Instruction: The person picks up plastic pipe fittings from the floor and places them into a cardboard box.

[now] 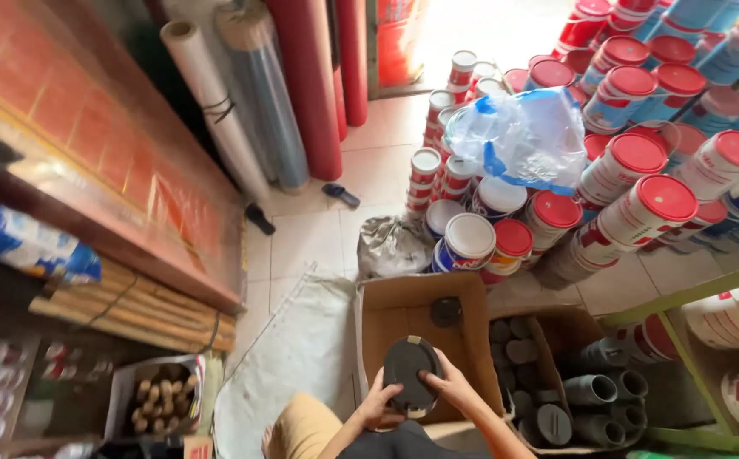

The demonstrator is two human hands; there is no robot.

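Note:
Both my hands hold one dark grey round plastic cap (409, 371) over an open cardboard box (386, 319). My left hand (378, 401) grips its lower left edge. On the lower right edge rests my right hand (449, 384), fingers wrapped around the rim. A second dark round cap (446, 312) lies inside the box near its far wall. My knee in tan cloth (301, 429) shows at the bottom.
Another cardboard box (529, 374) to the right holds several grey pipe fittings. Stacked paint cans with red lids (642, 161) fill the far right, with a clear plastic bag (522, 136) on top. Rolled sheets (250, 102) lean at the back. A wooden counter (89, 153) stands left. A white sack (293, 357) lies on the tiled floor.

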